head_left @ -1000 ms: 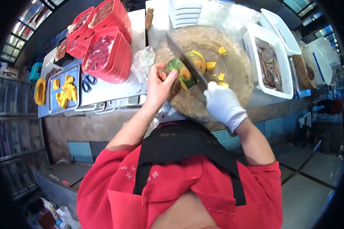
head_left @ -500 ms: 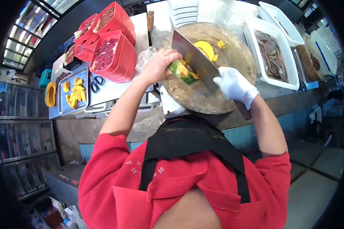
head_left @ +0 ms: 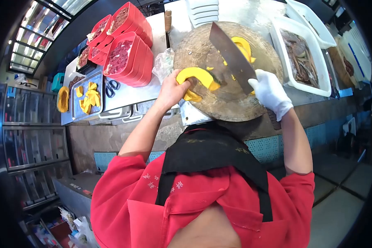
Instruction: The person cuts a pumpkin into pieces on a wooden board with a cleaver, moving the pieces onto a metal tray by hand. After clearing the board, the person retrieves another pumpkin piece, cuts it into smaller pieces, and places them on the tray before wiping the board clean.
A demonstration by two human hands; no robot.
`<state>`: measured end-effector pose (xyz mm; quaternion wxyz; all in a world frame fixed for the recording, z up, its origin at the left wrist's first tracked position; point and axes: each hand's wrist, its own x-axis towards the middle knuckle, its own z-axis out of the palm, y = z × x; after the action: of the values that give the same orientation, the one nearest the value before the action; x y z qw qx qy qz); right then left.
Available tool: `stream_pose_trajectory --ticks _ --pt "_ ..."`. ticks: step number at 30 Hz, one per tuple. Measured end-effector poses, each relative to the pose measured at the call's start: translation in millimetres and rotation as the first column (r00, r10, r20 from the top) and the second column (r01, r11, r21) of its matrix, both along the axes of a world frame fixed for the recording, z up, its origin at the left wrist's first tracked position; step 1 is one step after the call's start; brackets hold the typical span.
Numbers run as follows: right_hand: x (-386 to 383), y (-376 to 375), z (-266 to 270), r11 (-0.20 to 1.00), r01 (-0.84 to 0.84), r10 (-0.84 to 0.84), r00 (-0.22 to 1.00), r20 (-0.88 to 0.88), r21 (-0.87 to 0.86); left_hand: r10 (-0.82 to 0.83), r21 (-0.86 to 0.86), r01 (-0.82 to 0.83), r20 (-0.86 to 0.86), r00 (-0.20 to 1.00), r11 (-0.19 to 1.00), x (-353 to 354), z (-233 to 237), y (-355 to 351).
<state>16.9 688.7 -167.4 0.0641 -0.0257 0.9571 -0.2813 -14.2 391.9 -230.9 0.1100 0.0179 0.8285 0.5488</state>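
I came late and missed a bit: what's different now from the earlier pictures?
The cleaver, still in the right hand's grip, has moved right, away from the piece being held. The left hand now holds a curved piece showing yellow flesh, where green skin showed before. The red tubs and metal tray stayed put.
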Motion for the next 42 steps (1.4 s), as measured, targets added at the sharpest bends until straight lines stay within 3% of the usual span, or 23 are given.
stream_pose_trajectory --ticks 1,2,4,6,8,14,16,18,20,21,22,24,27,28,29,30,32,34,35,37,38,40,42 --pt "3 2 0 1.0 -0.019 0.021 0.995 -0.102 0.025 0.037 0.078 -0.034 -0.037 0.999 0.996 3 -7 2" --pt "6 0 5 0.999 -0.026 0.029 0.995 -0.093 0.029 0.044 0.082 -0.042 -0.028 0.999 0.996 5 -1 4" --pt "12 -8 20 0.991 0.066 -0.072 0.996 -0.05 -0.116 0.005 0.075 -0.033 0.347 0.938 0.997 8 16 10" --pt "17 -13 16 0.993 0.019 -0.034 0.992 -0.119 -0.12 -0.067 0.158 0.018 0.309 0.949 0.987 7 7 15" --pt "21 -24 18 0.992 -0.06 0.031 0.97 -0.24 -0.113 0.014 -0.004 -0.014 0.233 0.972 1.0 11 9 19" --pt "17 -54 16 0.99 -0.118 0.097 0.969 -0.228 -0.078 0.063 -0.046 -0.053 0.261 0.963 0.998 30 7 29" --pt "10 -63 25 0.98 -0.188 0.149 0.906 -0.396 -0.061 0.059 -0.109 -0.038 0.203 0.977 0.993 38 5 33" --pt "4 -74 46 0.977 -0.208 0.17 0.881 -0.441 -0.039 0.078 -0.094 -0.059 0.212 0.974 0.994 43 6 35" --pt "-1 -86 65 0.982 -0.176 0.185 0.796 -0.576 0.072 0.102 -0.126 -0.08 0.175 0.979 0.989 45 3 34" --pt "-1 -92 70 0.989 -0.142 0.142 0.887 -0.439 0.034 0.121 -0.133 -0.112 0.056 0.991 0.985 46 -15 33" --pt "-5 -96 54 0.988 -0.149 0.152 0.886 -0.437 0.041 0.127 -0.126 -0.119 0.058 0.99 0.985 47 -22 31" --pt "-12 -101 2 0.966 -0.192 0.226 0.951 -0.209 0.173 0.103 -0.132 -0.101 0.013 0.995 0.986 47 -25 31" --pt "-17 -94 -15 0.957 -0.238 0.264 0.951 -0.159 0.166 0.122 -0.141 -0.116 0.037 0.992 0.983 40 -16 31" --pt "-32 -70 -46 0.782 -0.462 0.616 0.671 -0.412 0.418 0.111 -0.175 -0.098 0.065 0.992 0.98 40 -10 30" --pt "-30 -76 -13 0.953 -0.302 0.303 0.951 -0.07 0.021 0.112 -0.174 -0.099 0.068 0.991 0.98 36 -4 28" --pt "-29 -82 20 0.966 0.068 0.038 0.917 0.398 -0.249 0.038 -0.297 -0.033 0.01 0.999 0.954 27 1 24" --pt "-34 -67 20 0.968 0.103 0.008 0.898 0.44 -0.227 -0.08 -0.446 0.021 -0.113 0.99 0.895 5 -2 14" --pt "-29 -56 13 0.991 0.031 0.0 0.973 0.232 -0.131 -0.163 -0.511 0.099 -0.081 0.983 0.854 -9 13 10" --pt "-29 -51 6 0.995 -0.073 0.077 0.996 0.054 -0.064 -0.168 -0.517 0.103 -0.079 0.983 0.85 -9 13 8" --pt "-25 -45 0 0.993 -0.082 0.08 0.997 -0.023 -0.087 -0.302 -0.415 0.179 -0.252 0.919 0.892 -11 11 5" --pt "-19 -45 2 0.99 -0.094 0.085 0.992 -0.095 -0.101 -0.322 -0.425 0.198 -0.244 0.915 0.883 -10 10 2" --pt "-6 -52 13 0.99 -0.09 0.071 0.982 -0.174 -0.104 -0.27 -0.23 0.185 -0.432 0.86 0.955 -4 9 -7" --pt "3 -59 21 0.99 -0.088 0.059 0.967 -0.249 -0.106 -0.327 -0.323 0.185 -0.468 0.821 0.928 2 12 -8"
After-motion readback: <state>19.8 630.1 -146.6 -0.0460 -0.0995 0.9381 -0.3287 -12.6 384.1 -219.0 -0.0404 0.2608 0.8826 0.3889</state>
